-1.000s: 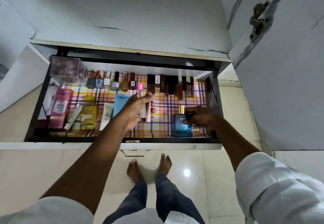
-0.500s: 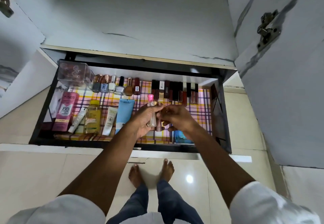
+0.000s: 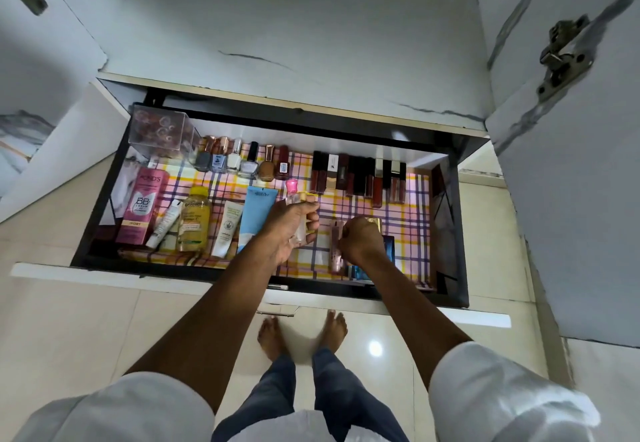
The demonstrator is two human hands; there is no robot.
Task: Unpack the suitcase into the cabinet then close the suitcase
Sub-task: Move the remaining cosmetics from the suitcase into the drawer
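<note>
clear glass or plastic, by the look of it: the small bottle with the pink cap (image 3: pixel 294 199) sits in the left hand (image 3: pixel 289 230), fingers curled round its body. it is probably light, smooth and a bit slippery, so a grip around the middle is safer than one by the cap. just toward three o'clock, the right hand (image 3: pixel 360 242) pinches a slim pink tube (image 3: pixel 336 247) near its top; this too looks light and stiff. both hands hover apart over the drawer (image 3: pixel 450 233), above its checked liner (image 3: pixel 408 220). nail polish bottles (image 3: pixel 242 162) and dark lip tubes (image 3: pixel 360 178) line the twelve o'clock edge; creams lie toward nine o'clock, a blue perfume box (image 3: pixel 388 251) under the right hand.
</note>
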